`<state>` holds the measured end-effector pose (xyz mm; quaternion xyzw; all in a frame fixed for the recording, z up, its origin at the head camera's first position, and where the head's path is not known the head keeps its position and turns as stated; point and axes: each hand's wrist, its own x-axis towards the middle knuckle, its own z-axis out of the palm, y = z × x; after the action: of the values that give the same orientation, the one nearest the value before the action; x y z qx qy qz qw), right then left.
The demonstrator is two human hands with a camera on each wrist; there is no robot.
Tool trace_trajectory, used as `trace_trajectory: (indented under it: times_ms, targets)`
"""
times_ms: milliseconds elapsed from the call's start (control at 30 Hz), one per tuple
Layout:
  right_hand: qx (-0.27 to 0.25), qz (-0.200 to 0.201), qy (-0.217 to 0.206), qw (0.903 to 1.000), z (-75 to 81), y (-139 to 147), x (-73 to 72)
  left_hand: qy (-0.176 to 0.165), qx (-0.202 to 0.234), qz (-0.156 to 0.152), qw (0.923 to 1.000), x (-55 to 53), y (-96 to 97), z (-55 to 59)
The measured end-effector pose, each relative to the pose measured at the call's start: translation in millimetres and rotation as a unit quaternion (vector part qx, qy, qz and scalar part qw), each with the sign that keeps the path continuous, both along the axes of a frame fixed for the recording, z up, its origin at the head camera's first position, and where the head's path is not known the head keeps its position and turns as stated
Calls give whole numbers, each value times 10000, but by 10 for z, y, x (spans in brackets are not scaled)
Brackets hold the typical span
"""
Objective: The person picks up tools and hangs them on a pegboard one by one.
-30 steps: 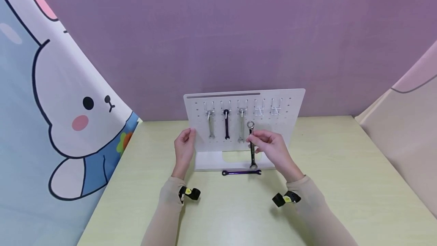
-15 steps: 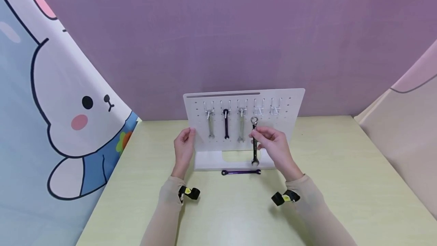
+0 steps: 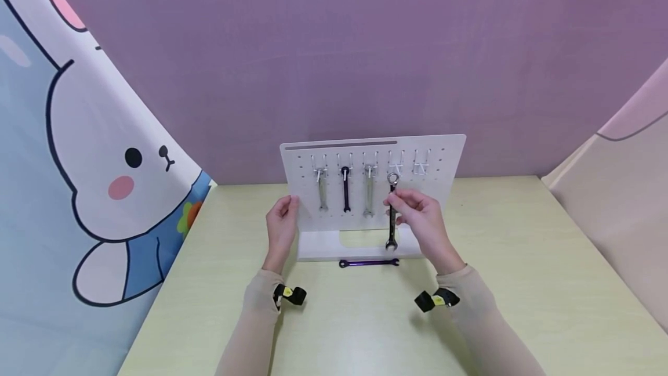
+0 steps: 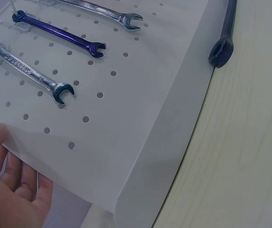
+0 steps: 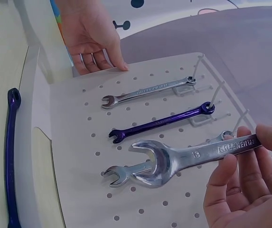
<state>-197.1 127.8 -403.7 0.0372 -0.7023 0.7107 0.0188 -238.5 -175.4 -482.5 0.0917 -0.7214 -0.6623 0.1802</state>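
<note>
My right hand [image 3: 421, 222] pinches a silver combination wrench [image 3: 392, 213] upright in front of the white pegboard [image 3: 435, 205], ring end up, just below the fourth hook from the left. In the right wrist view the open jaw of this wrench [image 5: 157, 164] looms close and partly covers a hanging one. With thumb in front and fingers behind, my left hand [image 3: 282, 226] holds the board's left edge. From the first three hooks hang a silver wrench [image 4: 31, 73], a dark purple wrench [image 4: 60, 33] and another silver wrench [image 3: 369, 193].
Another purple wrench [image 3: 368, 263] lies on the pale wooden table [image 3: 344, 324], along the front of the board's base [image 3: 318, 246]. Two hooks on the right, including the far right hook [image 3: 421, 167], hold nothing. Behind the board hangs a purple cloth [image 3: 365, 62].
My right hand has raised the silver wrench and shifted it slightly right, toward the fourth hook. My left hand stays at the board's edge.
</note>
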Motion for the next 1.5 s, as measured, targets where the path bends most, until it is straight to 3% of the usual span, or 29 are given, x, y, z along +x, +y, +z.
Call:
trace_trajectory:
  times_ms: [700, 1500]
  targets:
    - [-279, -414, 48, 9987, -31, 42, -25, 5, -52, 70, 10000, 1, 9, -2]
    - [-353, -386, -106, 9986, -81, 34, -99, 18, -61, 40, 10000, 1, 10, -2]
